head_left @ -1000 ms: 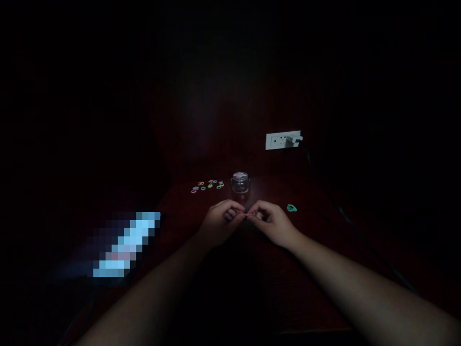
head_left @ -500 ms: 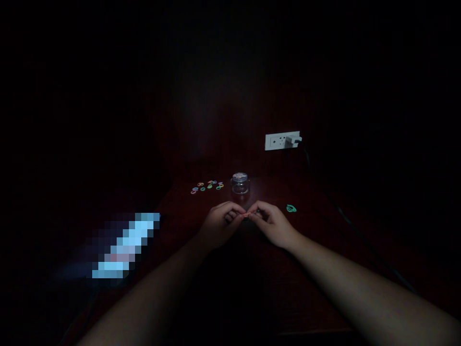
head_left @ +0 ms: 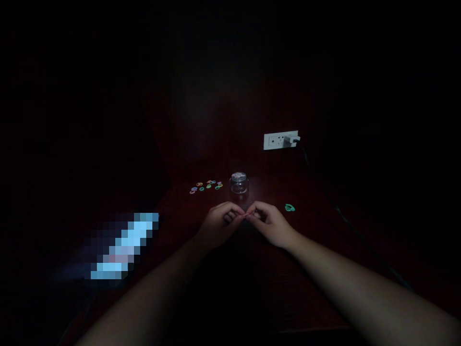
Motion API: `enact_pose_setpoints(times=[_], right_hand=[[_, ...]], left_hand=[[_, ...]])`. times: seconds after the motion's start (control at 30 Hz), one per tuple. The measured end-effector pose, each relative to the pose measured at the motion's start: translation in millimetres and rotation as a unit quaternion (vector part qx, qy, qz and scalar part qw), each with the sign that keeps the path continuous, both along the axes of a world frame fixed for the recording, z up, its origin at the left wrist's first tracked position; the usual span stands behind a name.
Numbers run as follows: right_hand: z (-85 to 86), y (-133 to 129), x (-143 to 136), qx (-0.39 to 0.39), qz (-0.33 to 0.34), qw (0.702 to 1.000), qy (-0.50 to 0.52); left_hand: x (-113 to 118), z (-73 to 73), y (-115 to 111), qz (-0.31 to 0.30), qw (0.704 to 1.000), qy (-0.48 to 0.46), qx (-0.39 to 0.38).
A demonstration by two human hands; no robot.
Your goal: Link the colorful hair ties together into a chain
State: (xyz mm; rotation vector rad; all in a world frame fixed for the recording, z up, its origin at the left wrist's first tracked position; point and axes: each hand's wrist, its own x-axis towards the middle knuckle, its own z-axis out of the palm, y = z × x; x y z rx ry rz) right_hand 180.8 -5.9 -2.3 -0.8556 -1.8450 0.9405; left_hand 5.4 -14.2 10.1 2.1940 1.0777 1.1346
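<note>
Above a dark red tabletop point(head_left: 268, 187), your left hand point(head_left: 221, 223) and right hand point(head_left: 269, 222) meet, each grip pinching a tiny pinkish strip point(head_left: 245, 216), partly hidden, before a clear round lidded jar point(head_left: 239, 184); looped green bands point(head_left: 289, 207) lie rightward.

The only view comes from a camera worn on the person's head, facing forward and down over the worktop point(head_left: 309, 230). It looks from above and behind the left hand point(head_left: 221, 225) and right hand point(head_left: 272, 225), near enough that both forearms point(head_left: 342, 274) run in from below. The socket point(head_left: 272, 141) lies farther off, facing the camera.
</note>
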Motion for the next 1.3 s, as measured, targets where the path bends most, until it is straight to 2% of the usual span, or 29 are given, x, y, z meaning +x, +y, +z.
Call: enact_pose_setpoints(times=[0.73,1.3], right_hand=[[0.0,-0.4,-0.3,-0.020,0.025,0.999,0.008],[-0.7,1.3,-1.2,-0.007,0.008,1.000,-0.003]], left_hand=[[-1.4,-0.7,-0.9,-0.019,0.999,-0.009,-0.037],[-1.2,-1.7,-0.4,-0.011,1.000,-0.006,-0.020]])
